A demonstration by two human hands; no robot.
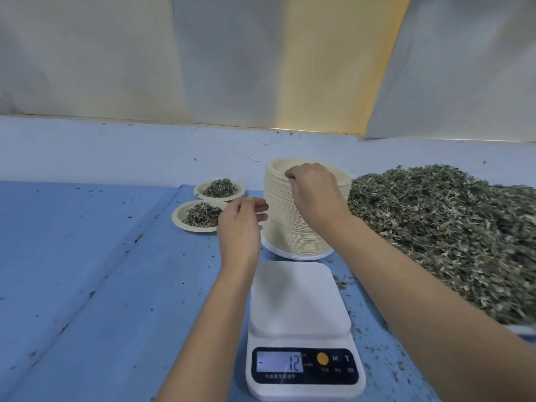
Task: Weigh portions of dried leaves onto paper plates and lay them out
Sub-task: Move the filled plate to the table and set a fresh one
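A tall stack of cream paper plates (pixel 285 224) stands behind the white digital scale (pixel 298 309). My right hand (pixel 314 195) lies over the top of the stack, fingertips curled on the rim of the topmost plate. My left hand (pixel 240 224) hovers just left of the stack with relaxed fingers and holds nothing. The scale's platform is bare and its display reads -12. A big heap of dried leaves (pixel 441 227) lies at the right. Two filled plates sit left of the stack: a nearer plate (pixel 181 219) and a farther plate (pixel 220 188).
A blue cloth (pixel 87 271) covers the table, dotted with leaf crumbs. A pale draped sheet (pixel 232 68) hangs behind the table's back edge. Loose leaf bits lie beside the scale on the right.
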